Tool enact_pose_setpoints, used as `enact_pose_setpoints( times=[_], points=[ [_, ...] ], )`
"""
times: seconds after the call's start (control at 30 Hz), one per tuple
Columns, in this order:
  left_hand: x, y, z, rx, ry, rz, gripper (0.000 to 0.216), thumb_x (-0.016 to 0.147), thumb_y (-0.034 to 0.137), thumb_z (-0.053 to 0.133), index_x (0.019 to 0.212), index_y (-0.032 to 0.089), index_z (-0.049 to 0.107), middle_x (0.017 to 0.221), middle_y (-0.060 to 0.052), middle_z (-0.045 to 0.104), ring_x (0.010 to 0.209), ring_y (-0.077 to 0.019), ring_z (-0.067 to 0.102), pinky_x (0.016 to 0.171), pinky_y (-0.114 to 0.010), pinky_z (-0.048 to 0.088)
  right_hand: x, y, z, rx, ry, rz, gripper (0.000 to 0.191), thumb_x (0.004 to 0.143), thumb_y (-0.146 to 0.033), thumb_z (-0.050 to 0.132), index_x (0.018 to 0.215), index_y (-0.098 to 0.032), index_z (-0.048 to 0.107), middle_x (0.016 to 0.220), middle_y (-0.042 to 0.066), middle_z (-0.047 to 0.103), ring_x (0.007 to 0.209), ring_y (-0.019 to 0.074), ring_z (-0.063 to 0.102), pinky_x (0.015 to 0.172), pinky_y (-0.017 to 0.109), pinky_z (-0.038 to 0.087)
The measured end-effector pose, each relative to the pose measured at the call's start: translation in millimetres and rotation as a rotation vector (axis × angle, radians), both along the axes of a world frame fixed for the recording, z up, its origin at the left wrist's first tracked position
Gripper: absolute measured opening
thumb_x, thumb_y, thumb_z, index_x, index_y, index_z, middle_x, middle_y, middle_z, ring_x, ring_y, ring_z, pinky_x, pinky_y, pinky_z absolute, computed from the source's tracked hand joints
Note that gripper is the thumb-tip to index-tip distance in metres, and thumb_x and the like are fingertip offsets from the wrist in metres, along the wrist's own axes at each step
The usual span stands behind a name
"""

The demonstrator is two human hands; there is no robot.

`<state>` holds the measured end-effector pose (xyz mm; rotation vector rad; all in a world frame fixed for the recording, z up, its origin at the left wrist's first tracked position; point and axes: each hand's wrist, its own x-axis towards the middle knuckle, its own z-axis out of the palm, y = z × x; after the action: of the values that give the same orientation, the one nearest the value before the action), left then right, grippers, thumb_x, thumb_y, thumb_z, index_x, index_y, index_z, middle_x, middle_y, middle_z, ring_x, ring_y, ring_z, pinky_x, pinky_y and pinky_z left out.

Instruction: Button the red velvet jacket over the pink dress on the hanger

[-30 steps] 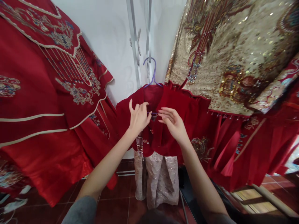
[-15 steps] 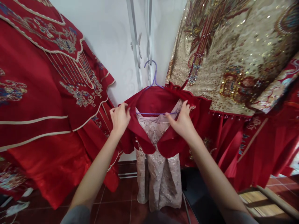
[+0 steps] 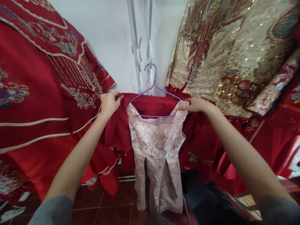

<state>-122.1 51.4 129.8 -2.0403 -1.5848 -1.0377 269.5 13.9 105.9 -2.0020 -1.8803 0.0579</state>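
Observation:
A purple wire hanger (image 3: 153,89) hangs in front of a white wall and carries a pale pink brocade dress (image 3: 156,156). Over the dress lies a red jacket (image 3: 118,125), spread wide open to both sides. My left hand (image 3: 109,103) is closed on the jacket's left front edge at shoulder height. My right hand (image 3: 194,104) is closed on the jacket's right edge, at the pink dress's right shoulder strap. Both arms are stretched out and apart.
A large red embroidered robe (image 3: 42,103) hangs close on the left. A gold sequined garment (image 3: 234,53) with red skirts below hangs close on the right. A metal rail (image 3: 136,43) runs up the white wall. Dark red floor tiles (image 3: 112,203) lie below.
My hands went from the jacket's centre fastening outward, pulling the red jacket open. The pink dress beneath has come fully into view.

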Motion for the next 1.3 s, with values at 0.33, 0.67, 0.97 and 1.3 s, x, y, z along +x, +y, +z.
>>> enact_pose_setpoints(
  times=[0.33, 0.67, 0.97, 1.3],
  points=[
    [-14, 12, -7.0, -0.105, -0.053, -0.007, 0.038, 0.084, 0.048, 0.054, 0.103, 0.019, 0.071, 0.092, -0.007, 0.072, 0.083, -0.024, 0.063, 0.08, -0.033, 0.043, 40, -13, -2.0, 0.0, 0.28, 0.393, 0.031, 0.071, -0.033, 0.063, 0.099, -0.02, 0.065, 0.106, 0.007, 0.071, 0.098, 0.0255, 0.066, 0.092, 0.038, 0.05],
    [-10, 5, -4.0, -0.087, -0.04, 0.005, 0.034, 0.084, 0.048, 0.054, 0.101, 0.022, 0.07, 0.088, -0.006, 0.071, 0.086, -0.0257, 0.063, 0.089, -0.038, 0.039, 70, -52, 4.1, -0.282, 0.743, 0.491, 0.044, 0.069, -0.039, 0.072, 0.112, -0.029, 0.068, 0.118, 0.005, 0.069, 0.112, 0.0294, 0.063, 0.094, 0.044, 0.054],
    [-8, 6, -6.3, -0.102, -0.017, 0.004, 0.031, 0.085, 0.042, 0.051, 0.104, 0.024, 0.069, 0.09, -0.006, 0.071, 0.09, -0.0269, 0.062, 0.096, -0.043, 0.032, 64, -35, -7.5, -0.206, 0.779, 0.408, 0.032, 0.074, -0.021, 0.065, 0.106, -0.024, 0.064, 0.109, 0.008, 0.071, 0.102, 0.0265, 0.068, 0.092, 0.049, 0.055],
    [-30, 5, -13.9, -0.084, 0.025, 0.192, 0.036, 0.086, 0.043, 0.048, 0.109, 0.023, 0.068, 0.093, -0.011, 0.073, 0.094, -0.0319, 0.063, 0.095, -0.047, 0.033, 4, -46, 1.4, 0.322, 0.058, 0.404, 0.033, 0.089, -0.038, 0.051, 0.114, -0.02, 0.064, 0.111, 0.009, 0.07, 0.097, 0.0257, 0.066, 0.09, 0.042, 0.05]
  ],
)
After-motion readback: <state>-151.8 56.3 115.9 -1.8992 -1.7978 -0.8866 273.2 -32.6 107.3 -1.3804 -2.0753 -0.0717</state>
